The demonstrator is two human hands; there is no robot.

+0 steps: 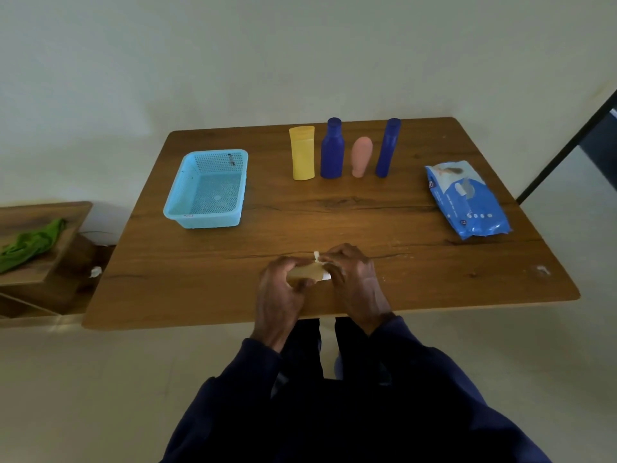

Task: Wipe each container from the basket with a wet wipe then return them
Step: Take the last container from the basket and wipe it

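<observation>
Both hands meet just past the near table [334, 222] edge: left hand [280, 289] wrapped round a small tan container [305, 273], right hand [354, 279] pinching a white wet wipe [325, 277] against it. Bare wood all around. Farther off, light-blue basket [207, 190] left, four upright bottles [344, 150] along the far edge, wipes pack [467, 198] right.

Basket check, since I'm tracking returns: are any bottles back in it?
No, the blue basket holds no bottles; four bottles stand in a row on the table.
</observation>
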